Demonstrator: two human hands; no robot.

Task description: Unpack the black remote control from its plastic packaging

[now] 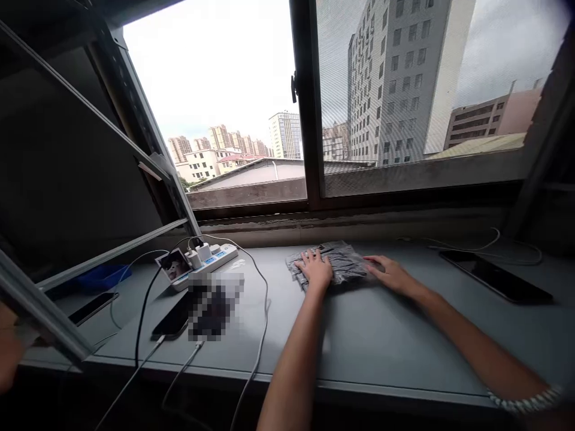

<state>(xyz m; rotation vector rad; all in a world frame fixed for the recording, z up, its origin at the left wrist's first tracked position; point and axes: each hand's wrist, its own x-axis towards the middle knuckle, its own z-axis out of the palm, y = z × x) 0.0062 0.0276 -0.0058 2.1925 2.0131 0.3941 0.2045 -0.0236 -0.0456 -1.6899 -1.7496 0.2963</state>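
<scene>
Plastic-wrapped package (pixel 348 266): flat and soft-looking, dark inside, with shiny film full of small wrinkles; its outline is uneven.
My left hand (pixel 315 269): open, the palm down and the fingers spread over the left part of the package, which lies directly under it.
My right hand (pixel 390 274): the fingers are stretched toward the right edge of the package, thumb a little apart; whether they pinch the film, I cannot tell.
Bracelet (pixel 523 402): pale, coil-like, around my right wrist.
Desk (pixel 372 353): smooth grey-blue surface, carrying the package near its back side, below the window (pixel 306 120).
Black tablet-like device (pixel 496 276): thin, glossy, well to the right of my right hand.
Grey cable (pixel 266 305): it curves across the desk between my left forearm and the phone.
Black phone (pixel 173 316): flat, plugged to a white cord, beside a pixelated patch.
Power strip (pixel 218 258): long white plastic with blue sockets, behind the phone.
Metal frame (pixel 148 129): angled grey bars, standing at the left, partly before the blue tray (pixel 105 276).
</scene>
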